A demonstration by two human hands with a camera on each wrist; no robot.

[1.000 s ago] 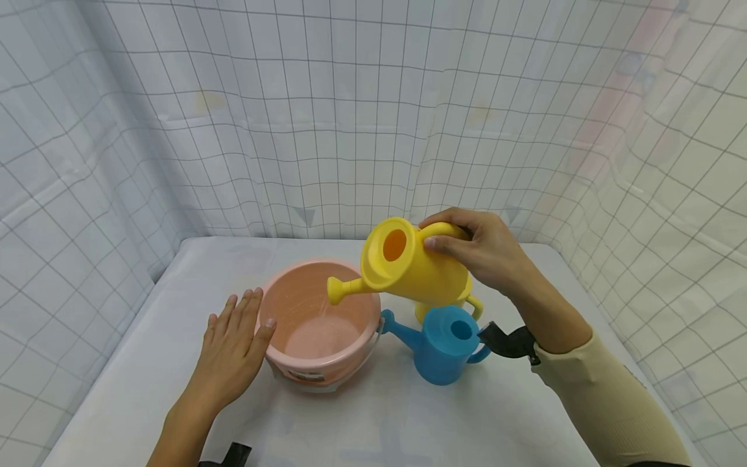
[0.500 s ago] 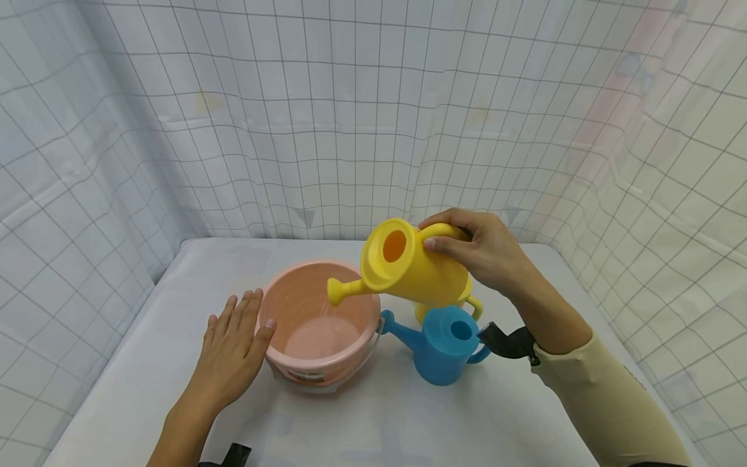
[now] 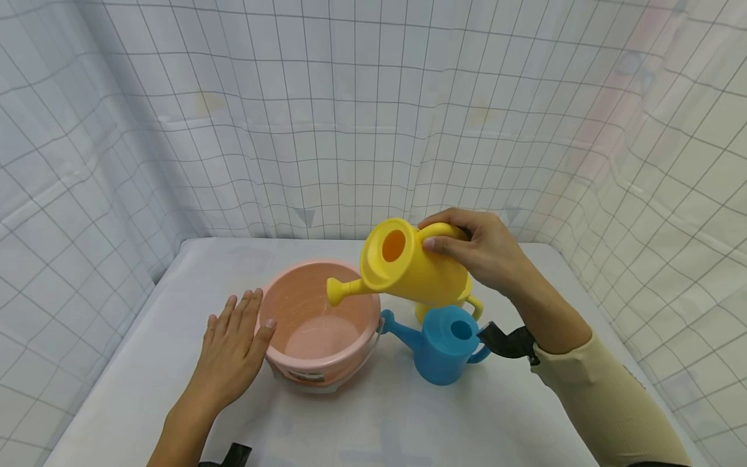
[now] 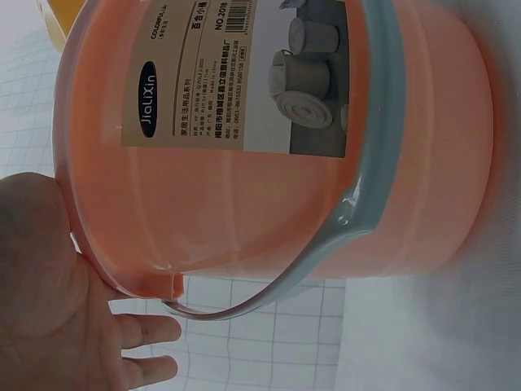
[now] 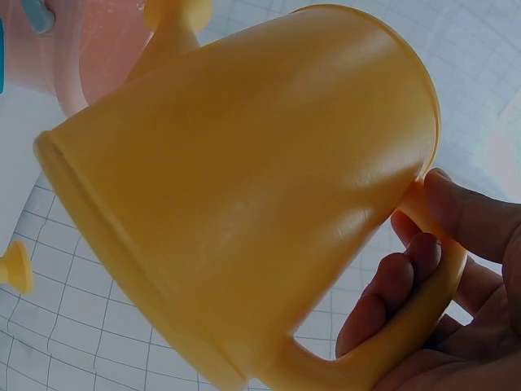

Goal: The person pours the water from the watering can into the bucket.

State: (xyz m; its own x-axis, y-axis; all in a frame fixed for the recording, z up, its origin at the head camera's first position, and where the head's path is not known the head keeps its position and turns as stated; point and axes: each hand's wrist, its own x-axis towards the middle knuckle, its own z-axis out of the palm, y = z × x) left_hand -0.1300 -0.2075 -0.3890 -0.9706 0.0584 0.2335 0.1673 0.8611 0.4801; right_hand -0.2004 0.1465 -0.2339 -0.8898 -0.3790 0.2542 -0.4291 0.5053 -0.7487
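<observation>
Watering can, yellow plastic: held by its loop handle, the right hand wrapped round it with fingers curled and thumb pressed on; body just to the left of and below these fingers, tilted, off any support. Long axis running from the right fingers leftward and slightly down to the rose-tipped spout, which sits over the mouth of a pink bucket. Thin pale streaks below the rose, possibly water; too faint to settle. Left hand: fingers straight, thumb set apart, nothing gripped, laid against the rim at the bucket's left side; of the two hands, the nearer to the bucket, whose opening lies directly right of the left fingers. Bucket fittings: grey-blue bail and printed label, both beyond the left fingertips. Blue watering can: upright below the right fingers, spout toward the bucket; contact with it cannot be told. Second yellow watering can: below the right fingers, largely hidden behind the raised can and the blue one.
</observation>
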